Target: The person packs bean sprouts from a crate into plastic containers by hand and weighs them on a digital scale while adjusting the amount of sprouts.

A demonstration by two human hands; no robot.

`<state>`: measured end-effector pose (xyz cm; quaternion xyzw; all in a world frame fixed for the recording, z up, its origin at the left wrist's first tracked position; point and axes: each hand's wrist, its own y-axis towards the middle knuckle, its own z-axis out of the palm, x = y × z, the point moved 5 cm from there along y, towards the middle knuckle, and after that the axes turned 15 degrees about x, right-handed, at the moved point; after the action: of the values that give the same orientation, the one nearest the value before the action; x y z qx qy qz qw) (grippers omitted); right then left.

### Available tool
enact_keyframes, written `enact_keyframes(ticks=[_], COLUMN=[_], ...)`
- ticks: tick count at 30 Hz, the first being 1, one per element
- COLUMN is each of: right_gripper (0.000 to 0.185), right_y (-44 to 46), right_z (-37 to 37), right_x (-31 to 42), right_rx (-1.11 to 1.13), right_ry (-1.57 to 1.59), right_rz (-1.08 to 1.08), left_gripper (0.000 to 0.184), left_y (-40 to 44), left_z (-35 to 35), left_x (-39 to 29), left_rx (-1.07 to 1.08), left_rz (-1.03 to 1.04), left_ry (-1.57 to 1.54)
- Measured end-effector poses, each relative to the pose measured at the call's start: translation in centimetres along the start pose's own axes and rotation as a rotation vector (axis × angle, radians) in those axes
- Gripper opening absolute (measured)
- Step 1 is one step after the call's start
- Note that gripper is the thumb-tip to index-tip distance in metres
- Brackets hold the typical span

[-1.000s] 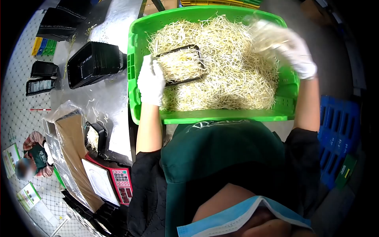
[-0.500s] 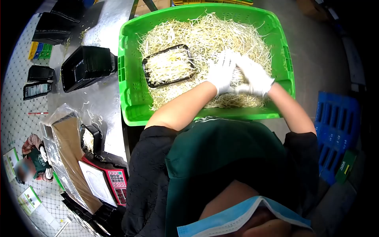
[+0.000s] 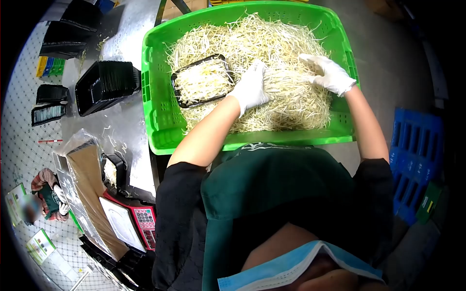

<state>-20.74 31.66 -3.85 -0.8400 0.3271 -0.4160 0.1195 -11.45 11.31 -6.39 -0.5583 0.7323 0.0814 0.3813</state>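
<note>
A large heap of pale bean sprouts fills the green crate in front of me. My left hand, in a white glove, rests on the heap beside the black tray's right end, its fingers stretched out and partly turned from view. Across the sprouts my right hand, also gloved, is open, with thumb and fingers apart and the fingertips touching the heap. Sprouts lie between the two hands. The black tray sits tilted on the heap at left, filled with sprouts.
Left of the crate, a metal table carries stacked black trays, a small tray with sprouts and a red scale. A plastic-wrapped carton stands beside it. Another person is at far left. A blue pallet is at right.
My hands were close together over the sprouts and have moved apart, the left toward the tray, the right toward the crate's right side. The filled tray stays on the heap.
</note>
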Motion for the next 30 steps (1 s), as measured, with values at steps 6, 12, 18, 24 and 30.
enact_keyframes(ticks=[6,12,18,24,30], right_gripper=[0.113,0.094,0.067,0.062,0.086], right_y=[0.2,1.2,-1.8,-1.6,0.2], right_z=[4.8,2.9,0.4,-0.9,-0.5], right_x=[4.6,3.8,-0.4,3.1,1.0], right_rx=[-0.193,0.047,-0.066,-0.129,-0.089], right_ry=[-0.536,-0.411,-0.63,0.175,-0.024], right_rz=[-0.042,0.181,0.222,-0.03,0.069], left_gripper=[0.096,0.068,0.022,0.055,0.071], left_y=[-0.7,-0.7,-2.7,-3.5,-7.4], left_z=[2.9,-0.6,-0.6,0.3,-1.8], left_x=[-1.0,-1.6,-1.1,-5.4,-3.7], left_rx=[-0.014,-0.214,-0.048,-0.166,0.265], left_rz=[-0.173,0.002,-0.055,0.426,0.06], left_ry=[0.352,0.226,0.262,0.604,0.467])
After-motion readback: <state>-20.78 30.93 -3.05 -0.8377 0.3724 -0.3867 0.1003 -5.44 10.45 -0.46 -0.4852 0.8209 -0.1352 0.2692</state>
